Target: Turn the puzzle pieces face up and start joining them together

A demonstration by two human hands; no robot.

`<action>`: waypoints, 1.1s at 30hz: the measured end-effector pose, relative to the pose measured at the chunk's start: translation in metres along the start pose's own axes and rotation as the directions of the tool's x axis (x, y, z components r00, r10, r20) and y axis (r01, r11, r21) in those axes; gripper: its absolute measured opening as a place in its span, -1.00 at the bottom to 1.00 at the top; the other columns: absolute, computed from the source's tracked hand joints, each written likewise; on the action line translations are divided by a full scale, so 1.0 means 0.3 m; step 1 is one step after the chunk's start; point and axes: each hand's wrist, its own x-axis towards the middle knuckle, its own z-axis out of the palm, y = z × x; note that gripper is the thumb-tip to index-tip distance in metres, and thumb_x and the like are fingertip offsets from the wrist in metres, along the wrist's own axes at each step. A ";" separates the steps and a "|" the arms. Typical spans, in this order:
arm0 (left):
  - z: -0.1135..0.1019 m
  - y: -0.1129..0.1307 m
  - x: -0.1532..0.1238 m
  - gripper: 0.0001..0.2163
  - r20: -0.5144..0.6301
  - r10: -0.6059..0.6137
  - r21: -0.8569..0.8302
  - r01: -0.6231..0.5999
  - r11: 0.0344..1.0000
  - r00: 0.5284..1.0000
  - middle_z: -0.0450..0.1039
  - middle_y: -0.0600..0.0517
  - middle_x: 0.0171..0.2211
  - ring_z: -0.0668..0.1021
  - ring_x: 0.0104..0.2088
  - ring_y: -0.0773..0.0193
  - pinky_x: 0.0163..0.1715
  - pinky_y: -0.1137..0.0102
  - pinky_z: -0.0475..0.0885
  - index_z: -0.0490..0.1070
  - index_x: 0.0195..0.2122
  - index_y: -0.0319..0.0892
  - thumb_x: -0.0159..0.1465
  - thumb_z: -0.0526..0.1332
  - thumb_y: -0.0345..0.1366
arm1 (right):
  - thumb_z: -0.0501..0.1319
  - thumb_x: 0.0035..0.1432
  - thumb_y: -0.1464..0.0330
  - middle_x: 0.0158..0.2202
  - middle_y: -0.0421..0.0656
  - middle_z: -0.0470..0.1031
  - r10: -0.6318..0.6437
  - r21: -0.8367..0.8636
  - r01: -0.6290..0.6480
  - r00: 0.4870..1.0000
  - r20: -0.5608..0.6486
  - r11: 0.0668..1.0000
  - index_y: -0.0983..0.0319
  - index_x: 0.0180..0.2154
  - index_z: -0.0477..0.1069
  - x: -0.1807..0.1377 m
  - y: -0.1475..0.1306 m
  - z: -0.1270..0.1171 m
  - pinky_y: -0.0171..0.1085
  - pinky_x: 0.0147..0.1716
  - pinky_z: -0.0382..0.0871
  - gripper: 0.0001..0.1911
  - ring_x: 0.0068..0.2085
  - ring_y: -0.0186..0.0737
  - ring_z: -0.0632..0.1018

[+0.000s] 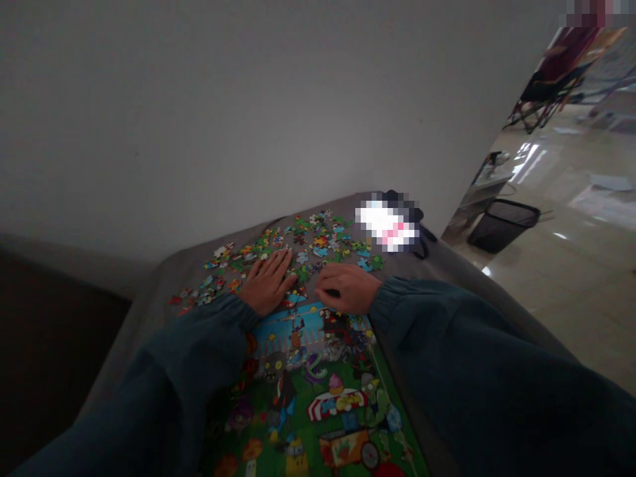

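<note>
A cartoon jigsaw puzzle point(318, 397) lies in front of me, largely assembled, with ice-cream cart, plants and zombies on green. Beyond its top edge, loose jigsaw pieces point(320, 242) are scattered over the grey cloth. My left hand point(268, 283) rests palm down among the pieces, fingers stretched out, just past the puzzle's upper left. To its right, my right hand point(350, 288) is curled with thumb and fingers together at the puzzle's upper right edge. Whatever may be between those fingers is hidden.
A bright object point(387, 225), blurred out by pixels, lies at the far right of the cloth, beside a dark strap point(421, 250). A pale wall point(298, 112) rises behind. On the tiled floor at right stand a black mesh bin point(504, 225) and a folding chair point(551, 86).
</note>
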 end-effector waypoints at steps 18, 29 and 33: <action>-0.040 -0.164 -0.135 -0.43 0.047 -0.086 0.052 0.083 0.995 0.995 -0.41 -0.06 0.41 -0.18 0.37 0.04 0.27 0.00 -0.08 -0.24 0.39 -0.12 0.41 -0.34 -0.02 | 0.04 0.28 0.36 -0.38 -0.10 0.50 0.015 0.049 -0.015 1.000 0.009 0.999 0.26 -0.46 0.45 -0.003 0.002 0.003 -0.26 -0.21 0.33 -0.68 -0.28 -0.25 0.46; 0.035 -0.154 -0.096 -0.49 0.034 -0.084 -0.030 0.085 0.996 0.996 -0.30 0.07 0.40 -0.12 0.38 0.07 0.27 -0.05 -0.16 -0.23 0.38 0.04 0.42 -0.27 -0.06 | 0.05 0.28 0.37 -0.38 -0.08 0.51 0.047 0.106 -0.045 0.999 -0.023 0.993 0.25 -0.46 0.46 0.008 -0.005 0.015 -0.23 -0.20 0.37 -0.69 -0.29 -0.24 0.48; 0.030 -0.166 -0.077 -0.48 0.026 -0.098 -0.039 0.099 0.994 0.995 -0.27 0.05 0.40 -0.09 0.37 0.04 0.24 -0.10 -0.14 -0.23 0.38 0.05 0.42 -0.27 -0.02 | 0.06 0.28 0.36 -0.29 -0.07 0.54 0.037 0.081 -0.033 0.998 -0.052 0.996 0.26 -0.35 0.51 0.011 0.003 0.015 -0.18 -0.10 0.35 -0.73 -0.20 -0.20 0.48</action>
